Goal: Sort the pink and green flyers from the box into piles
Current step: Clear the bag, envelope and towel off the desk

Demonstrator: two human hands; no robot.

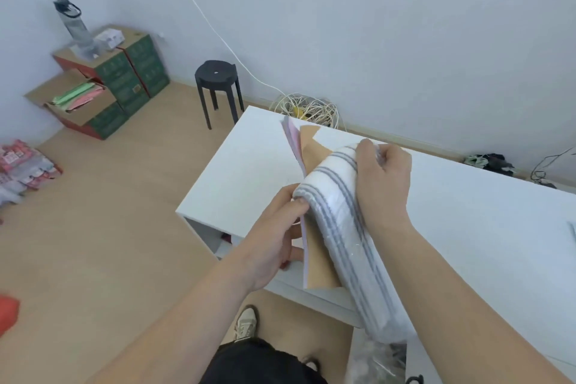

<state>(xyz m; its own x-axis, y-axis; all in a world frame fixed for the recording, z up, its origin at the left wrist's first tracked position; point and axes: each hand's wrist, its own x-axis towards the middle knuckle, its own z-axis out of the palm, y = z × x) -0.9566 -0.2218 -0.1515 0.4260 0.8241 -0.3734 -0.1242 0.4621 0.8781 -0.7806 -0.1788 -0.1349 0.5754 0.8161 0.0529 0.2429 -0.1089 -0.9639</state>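
Pink flyer stack (293, 142) pinched at edge by left hand (277, 227), above table (237, 171); striped wrap (333, 196) beside it clenched at top by right hand (383, 178). Sheets judged light, floppy, slippery; better gripped across whole edge

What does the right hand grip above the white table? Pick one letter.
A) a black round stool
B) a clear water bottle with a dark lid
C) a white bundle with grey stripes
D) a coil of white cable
C: the right hand curls its fingers round the top end of the white bundle with grey stripes above the white table, while the left hand holds the stack of pink flyers beside it.
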